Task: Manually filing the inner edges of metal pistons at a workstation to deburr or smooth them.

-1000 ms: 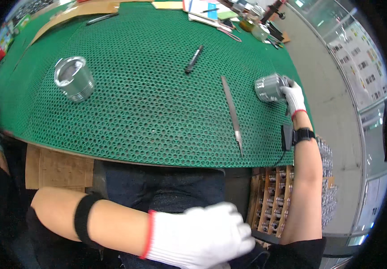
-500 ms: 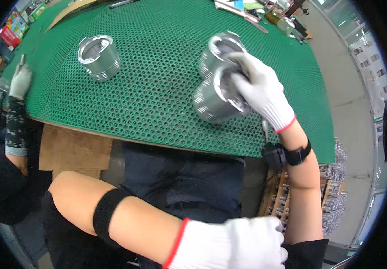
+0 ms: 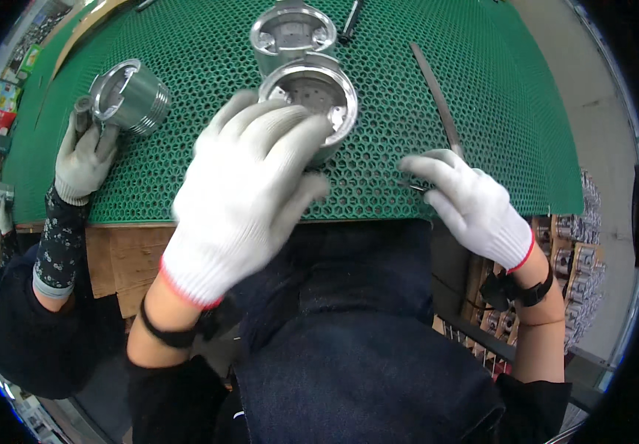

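Note:
My left hand point(image 3: 238, 177), in a white knit glove, reaches over the near rim of a silver metal piston point(image 3: 345, 111). Its fingers are apart; whether they touch the piston cannot be made out. Right behind that one stands a second piston point(image 3: 290, 41), also hollow side up. My right hand point(image 3: 471, 203), gloved too, is low over the mat to the right, with thumb and fingers curled around a small dark thing point(image 3: 417, 187) that shows only as a thin tip. A long flat metal file point(image 3: 438, 96) lies on the mat and runs toward this hand's knuckles.
A co-worker's gloved hand point(image 3: 86, 163) holds a short cylindrical tool against a tilted third piston point(image 3: 130, 96) at the left. Green perforated matting point(image 3: 378, 133) covers the table. A black-handled tool point(image 3: 351, 21) lies at the back. Racks of metal parts point(image 3: 578, 274) stand at the right.
My right hand has let go of the near piston and moved lower right. My left hand has risen from my lap to that piston. The co-worker's hand has come to the left piston.

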